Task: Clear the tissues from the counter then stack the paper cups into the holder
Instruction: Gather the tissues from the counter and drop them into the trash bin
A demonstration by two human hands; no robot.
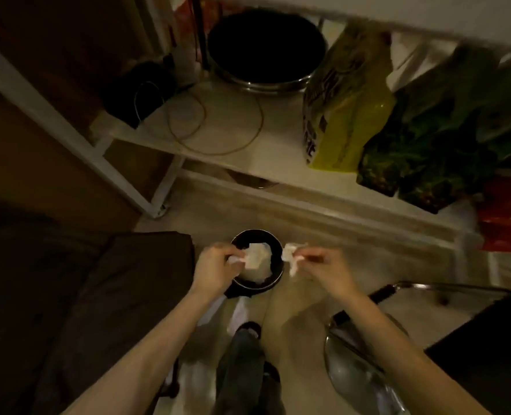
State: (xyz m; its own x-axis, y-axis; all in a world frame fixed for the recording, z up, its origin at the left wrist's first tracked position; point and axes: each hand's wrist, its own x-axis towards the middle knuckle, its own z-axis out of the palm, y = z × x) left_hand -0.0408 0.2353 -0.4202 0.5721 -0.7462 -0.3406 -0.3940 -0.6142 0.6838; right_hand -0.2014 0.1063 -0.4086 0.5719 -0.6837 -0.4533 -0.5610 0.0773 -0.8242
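A small round black bin [273,245] stands on the floor below me, with white tissue lying inside it. My left hand [214,266] hovers over the bin's left rim, pinching a crumpled white tissue [253,256] above the opening. My right hand [327,266] is just right of the bin, fingers closed on another crumpled tissue [290,255] that hangs beside the rim. No paper cups or cup holder are in view.
A white shelf unit [233,151] stands behind the bin, carrying a large dark pot [263,46], a looped cable [215,121], a yellow bag [344,100] and green packets [434,139]. A dark cushion [128,280] lies left, a metal chair frame [365,369] right.
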